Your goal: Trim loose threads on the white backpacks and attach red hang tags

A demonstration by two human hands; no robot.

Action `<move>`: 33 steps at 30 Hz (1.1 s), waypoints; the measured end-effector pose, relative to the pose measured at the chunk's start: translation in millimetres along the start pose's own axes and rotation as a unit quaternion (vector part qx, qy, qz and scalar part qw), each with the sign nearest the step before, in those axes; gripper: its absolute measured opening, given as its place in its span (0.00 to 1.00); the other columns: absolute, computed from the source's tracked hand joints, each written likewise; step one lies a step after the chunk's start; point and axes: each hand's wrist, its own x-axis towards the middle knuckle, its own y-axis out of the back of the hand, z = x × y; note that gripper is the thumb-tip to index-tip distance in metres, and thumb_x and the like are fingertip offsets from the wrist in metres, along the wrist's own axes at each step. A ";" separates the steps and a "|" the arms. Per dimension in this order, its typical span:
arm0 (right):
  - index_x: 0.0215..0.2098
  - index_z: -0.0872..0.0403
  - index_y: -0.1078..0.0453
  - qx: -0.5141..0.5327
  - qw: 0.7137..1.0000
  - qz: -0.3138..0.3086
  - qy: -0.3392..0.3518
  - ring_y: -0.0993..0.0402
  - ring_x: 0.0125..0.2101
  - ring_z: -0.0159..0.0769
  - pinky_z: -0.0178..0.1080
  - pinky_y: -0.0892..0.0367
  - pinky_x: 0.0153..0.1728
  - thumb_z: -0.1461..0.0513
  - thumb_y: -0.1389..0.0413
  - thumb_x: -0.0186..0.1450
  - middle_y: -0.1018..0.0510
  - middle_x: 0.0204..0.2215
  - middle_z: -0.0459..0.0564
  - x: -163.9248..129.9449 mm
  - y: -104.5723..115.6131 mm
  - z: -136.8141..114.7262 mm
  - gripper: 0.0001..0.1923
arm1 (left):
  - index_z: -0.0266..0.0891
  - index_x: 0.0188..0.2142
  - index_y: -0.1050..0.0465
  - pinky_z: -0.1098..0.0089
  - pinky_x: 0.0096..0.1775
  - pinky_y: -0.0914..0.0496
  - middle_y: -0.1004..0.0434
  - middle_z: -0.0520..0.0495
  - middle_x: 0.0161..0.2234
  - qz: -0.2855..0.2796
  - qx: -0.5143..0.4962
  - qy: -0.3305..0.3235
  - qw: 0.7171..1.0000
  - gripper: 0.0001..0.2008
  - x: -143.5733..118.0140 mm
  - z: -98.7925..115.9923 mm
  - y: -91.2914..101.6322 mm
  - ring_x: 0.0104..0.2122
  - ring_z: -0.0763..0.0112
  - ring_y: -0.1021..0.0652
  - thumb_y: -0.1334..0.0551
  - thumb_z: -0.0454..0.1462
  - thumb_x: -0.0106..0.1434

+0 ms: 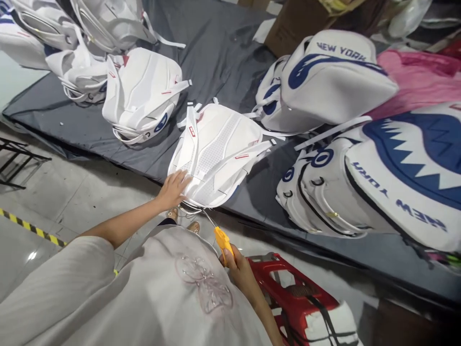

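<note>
In front of me a white backpack [219, 139] lies on the dark-covered table with its shoulder straps and back panel facing up. My left hand [175, 190] rests on its near left edge, fingers stretched out over the white material. Below the bag, my right hand [236, 264] is closed around the orange handle of a tool [222, 240] with a thin metal shaft. The shaft points up at the bag's near edge, by the loop handle. Whether its tip touches the bag I cannot tell.
Another white backpack [144, 91] lies to the left, with several more behind it. On the right stand white-and-blue bags [331, 86] lettered NEW YORK. A cardboard box [297, 26] and pink cloth [418, 77] are at the back. A red plastic chair [298, 288] is beside me.
</note>
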 end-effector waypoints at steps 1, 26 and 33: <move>0.35 0.51 0.32 0.007 1.000 -0.003 -0.007 0.29 0.25 0.37 0.37 0.36 0.29 0.46 0.57 0.70 0.26 0.23 0.45 -1.6 -1.0 1.8 0.21 | 0.42 0.66 0.46 0.49 0.65 0.54 0.54 0.36 0.70 -0.043 0.017 -0.054 0.997 0.37 0.6 -0.6 -1.4 0.69 0.48 0.52 0.35 0.42 0.60; 0.36 0.51 0.30 0.166 0.944 0.283 0.035 0.23 0.34 0.44 0.46 0.26 0.41 0.41 0.55 0.68 0.22 0.32 0.53 -18.0 34.9 44.4 0.25 | 0.42 0.41 0.22 0.55 0.47 0.31 0.21 0.43 0.35 0.060 -0.093 0.045 0.993 0.18 92.0 98.6 25.5 0.43 0.53 0.23 0.47 0.30 0.56; 0.37 0.54 0.30 0.104 0.963 0.185 0.165 0.26 0.34 0.38 0.39 0.30 0.39 0.46 0.55 0.70 0.22 0.34 0.52 5.9 36.6 21.8 0.22 | 0.38 0.50 0.29 0.60 0.49 0.27 0.21 0.44 0.44 0.342 -0.478 0.235 0.774 0.22 66.6 83.9 37.4 0.49 0.57 0.24 0.46 0.45 0.60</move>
